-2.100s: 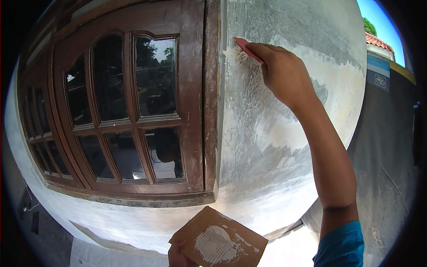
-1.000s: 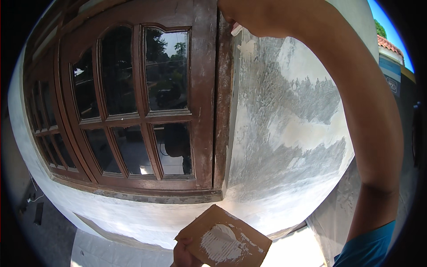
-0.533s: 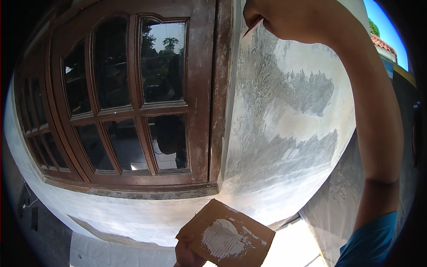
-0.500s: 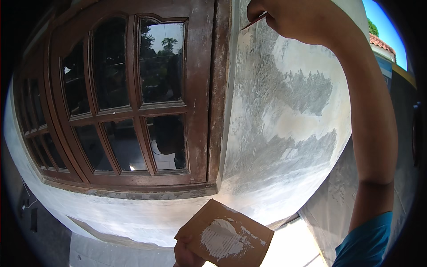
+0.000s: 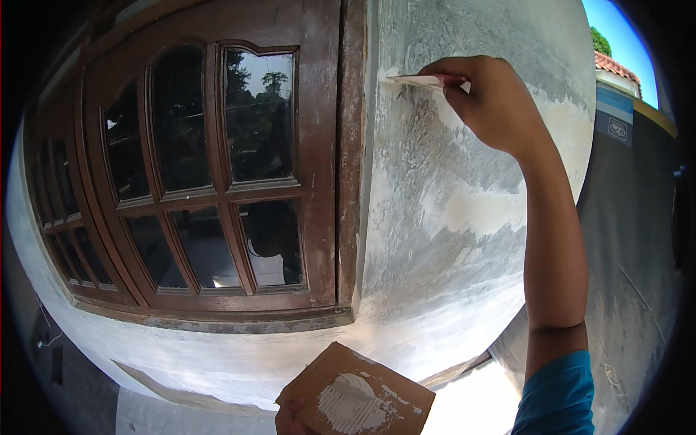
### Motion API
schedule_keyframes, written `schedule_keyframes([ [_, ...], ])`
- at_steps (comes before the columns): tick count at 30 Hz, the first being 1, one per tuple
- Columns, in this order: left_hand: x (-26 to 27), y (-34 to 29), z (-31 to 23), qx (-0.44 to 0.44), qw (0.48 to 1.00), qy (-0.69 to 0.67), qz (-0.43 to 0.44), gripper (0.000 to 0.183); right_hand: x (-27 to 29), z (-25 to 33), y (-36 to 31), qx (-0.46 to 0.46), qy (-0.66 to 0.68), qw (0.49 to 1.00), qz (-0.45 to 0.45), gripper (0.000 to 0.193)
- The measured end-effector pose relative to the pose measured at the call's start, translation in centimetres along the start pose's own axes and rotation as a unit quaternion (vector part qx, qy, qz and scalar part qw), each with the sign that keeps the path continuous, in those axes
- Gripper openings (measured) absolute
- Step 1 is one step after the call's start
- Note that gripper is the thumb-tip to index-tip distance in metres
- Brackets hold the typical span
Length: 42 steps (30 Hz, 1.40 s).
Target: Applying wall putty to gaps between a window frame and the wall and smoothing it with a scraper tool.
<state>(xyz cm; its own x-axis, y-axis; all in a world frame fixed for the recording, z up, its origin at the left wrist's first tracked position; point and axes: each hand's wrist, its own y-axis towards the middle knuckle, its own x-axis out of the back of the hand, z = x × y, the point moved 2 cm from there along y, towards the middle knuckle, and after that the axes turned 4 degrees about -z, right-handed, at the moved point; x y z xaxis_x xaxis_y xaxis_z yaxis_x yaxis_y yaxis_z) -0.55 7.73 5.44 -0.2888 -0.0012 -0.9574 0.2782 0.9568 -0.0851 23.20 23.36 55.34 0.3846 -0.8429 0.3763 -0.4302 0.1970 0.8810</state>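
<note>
Working beside a brown wooden window (image 5: 317, 167) set with dark, reflective glass panes (image 5: 181, 119). Below the sill (image 5: 217, 321), at bottom center, clutching a sheet of brown cardboard (image 5: 413, 395) by its left corner in the left hand (image 5: 288, 420), thumb over the face, other fingers hidden. Spread across the middle of the cardboard: ridged white putty (image 5: 355, 402), with smears toward the right edge. Higher and farther right, pinching a flat red putty spreader (image 5: 455, 78) between thumb and fingers of the right hand (image 5: 500, 101), whitish blade (image 5: 420, 79) pointed left. Raised to the gray, white-patched wall (image 5: 464, 181) just right of the window; too close to tell whether touching. Dressed in a blue sleeve (image 5: 558, 395), near dark gray sheeting (image 5: 623, 239) and a red-tiled roof (image 5: 616, 71) at far right.
</note>
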Motion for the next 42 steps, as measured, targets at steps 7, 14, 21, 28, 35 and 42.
schedule_keyframes([
  [7,-0.4,0.2,0.3,0.002,1.0,-0.002,0.013,0.051,-3.1,1.2,-1.7,-0.001,-0.097,0.995,-0.018,0.032],
  [14,-1.2,0.3,1.2,0.006,0.997,-0.045,0.064,0.051,-1.6,0.5,-1.8,0.037,-0.024,0.998,-0.039,0.031],
  [21,-3.2,0.5,2.8,-0.059,0.993,0.029,-0.096,0.054,-0.5,0.1,2.6,0.018,0.027,0.999,0.019,0.023],
  [28,-6.7,0.0,3.7,-0.139,0.981,0.056,-0.124,0.06,-3.0,0.7,-2.5,0.008,0.023,0.999,0.045,0.027],
  [35,-7.3,0.3,4.2,-0.155,0.98,0.082,-0.094,0.066,-1.1,0.0,3.0,0.09,-0.092,0.989,-0.067,0.031],
  [42,-6.5,-0.7,1.9,-0.149,0.983,0.063,-0.088,0.066,-3.9,2.1,-5.0,0.042,-0.049,0.996,0.063,0.03],
])
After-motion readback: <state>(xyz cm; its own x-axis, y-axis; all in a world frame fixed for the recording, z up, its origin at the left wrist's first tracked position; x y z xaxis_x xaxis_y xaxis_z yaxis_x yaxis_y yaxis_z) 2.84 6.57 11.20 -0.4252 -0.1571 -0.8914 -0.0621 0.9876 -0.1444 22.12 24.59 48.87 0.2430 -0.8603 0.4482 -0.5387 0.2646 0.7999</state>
